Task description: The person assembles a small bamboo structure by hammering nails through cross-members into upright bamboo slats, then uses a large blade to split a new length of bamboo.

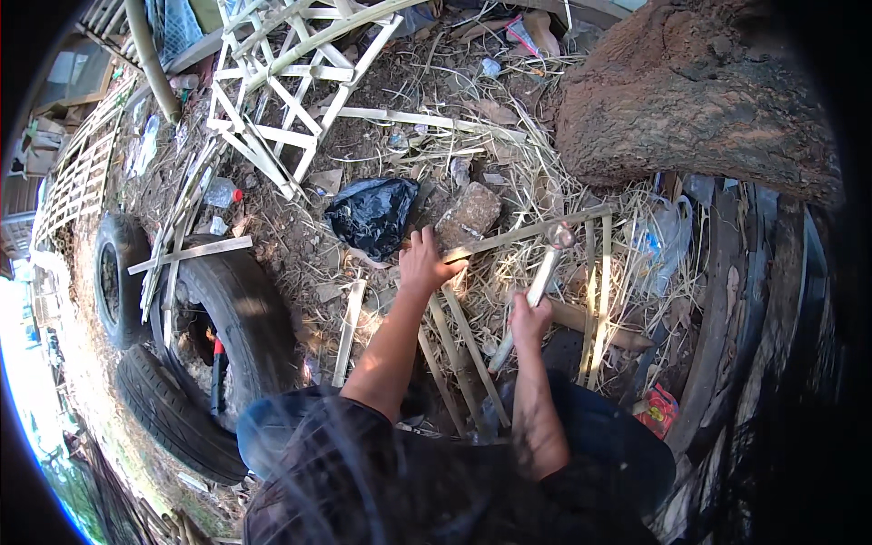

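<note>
My right hand [530, 318] is wrapped round the pale handle of a hammer [545, 277]. The hammer's rounded head overlaps a long bamboo strip [513, 238] that lies crosswise in front of me; whether they touch I cannot tell. At the strip's left end, my left hand [425, 263] grips it, thumb along the near side. More bamboo strips [447, 341] run from there toward my body, and two others [597, 300] run down from the strip's right end. A rough stone block [470, 216] and a crumpled black plastic bag [372, 216] lie just beyond my left hand.
A thick tree trunk [690, 100] stands at the far right. Old tyres [241, 313] lie on the left, with a red-and-black tool [218, 377] inside one. A bamboo lattice [291, 82] rests at the far left. A pointed wooden piece [604, 327] lies beside my right hand.
</note>
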Demonstrator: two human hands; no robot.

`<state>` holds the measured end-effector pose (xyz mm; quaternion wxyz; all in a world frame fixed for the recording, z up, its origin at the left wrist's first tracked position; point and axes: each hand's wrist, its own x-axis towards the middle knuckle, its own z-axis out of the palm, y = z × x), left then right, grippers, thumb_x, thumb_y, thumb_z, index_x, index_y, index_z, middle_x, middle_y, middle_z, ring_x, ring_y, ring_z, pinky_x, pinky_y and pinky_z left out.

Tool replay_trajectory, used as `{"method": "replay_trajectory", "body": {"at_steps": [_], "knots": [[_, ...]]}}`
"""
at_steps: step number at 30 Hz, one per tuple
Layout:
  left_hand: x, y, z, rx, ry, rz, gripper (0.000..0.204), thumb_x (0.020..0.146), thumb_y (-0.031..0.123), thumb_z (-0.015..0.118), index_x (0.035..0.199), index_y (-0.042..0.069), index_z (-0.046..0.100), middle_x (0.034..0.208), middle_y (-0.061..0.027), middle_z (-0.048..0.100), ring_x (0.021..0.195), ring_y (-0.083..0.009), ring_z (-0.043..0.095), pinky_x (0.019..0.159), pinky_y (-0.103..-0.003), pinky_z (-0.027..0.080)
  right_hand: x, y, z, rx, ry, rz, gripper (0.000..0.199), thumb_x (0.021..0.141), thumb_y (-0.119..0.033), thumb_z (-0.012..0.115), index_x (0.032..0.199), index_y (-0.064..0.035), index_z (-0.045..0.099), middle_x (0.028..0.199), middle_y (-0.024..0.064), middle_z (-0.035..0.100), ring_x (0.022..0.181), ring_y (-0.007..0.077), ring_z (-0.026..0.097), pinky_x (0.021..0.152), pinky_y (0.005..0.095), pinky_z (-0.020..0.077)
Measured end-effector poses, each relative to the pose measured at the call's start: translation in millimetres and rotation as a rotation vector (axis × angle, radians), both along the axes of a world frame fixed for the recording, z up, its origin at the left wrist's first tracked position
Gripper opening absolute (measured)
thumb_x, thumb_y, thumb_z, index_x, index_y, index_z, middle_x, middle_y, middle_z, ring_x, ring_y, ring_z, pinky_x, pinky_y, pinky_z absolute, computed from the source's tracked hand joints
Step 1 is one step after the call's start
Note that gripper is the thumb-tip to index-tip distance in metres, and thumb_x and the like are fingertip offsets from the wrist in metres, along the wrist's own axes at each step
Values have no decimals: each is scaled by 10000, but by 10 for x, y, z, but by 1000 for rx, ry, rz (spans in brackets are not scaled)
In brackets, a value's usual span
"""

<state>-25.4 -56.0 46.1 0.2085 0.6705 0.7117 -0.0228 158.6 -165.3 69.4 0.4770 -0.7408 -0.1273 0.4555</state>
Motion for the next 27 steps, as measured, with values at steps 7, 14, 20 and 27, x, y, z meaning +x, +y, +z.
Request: {"method": "replay_trajectory", "body": {"at_steps": [7, 14, 20, 27], "knots": [[-444, -6, -237, 99, -234, -119, 770, 630, 689, 731, 1017, 54, 530, 739, -90, 671, 778, -315, 679, 721, -431, 469, -31, 6, 36, 60, 27, 64, 118, 830, -94, 643, 845, 7, 585, 619, 28, 554, 422, 116, 504, 387, 284, 393], [-269, 149, -57, -168, -64, -13, 868, 575, 735, 741, 1035, 12, 605, 897, -193, 698, 926, -355, 674, 824, -444, 502, -38, -16, 22, 15, -8, 99, 104, 814, -86, 637, 841, -14, 567, 611, 18, 536, 442, 115, 502, 408, 282, 401], [-382, 356, -124, -317, -348, -11, 864, 595, 506, 867, 1179, -67, 589, 1046, -249, 675, 999, -361, 660, 868, -418, 516, -92, -15, -86, 57, -138, 203, 112, 813, -104, 630, 815, -24, 552, 613, 18, 538, 456, 103, 495, 418, 283, 399], [-316, 268, -21, -310, -333, 85, 837, 575, 533, 871, 1092, -68, 600, 1071, -267, 659, 1058, -385, 632, 884, -435, 501, -91, -24, -15, 13, -49, 200, 121, 804, -109, 641, 816, -27, 553, 612, 16, 533, 455, 102, 498, 418, 278, 400]]}}
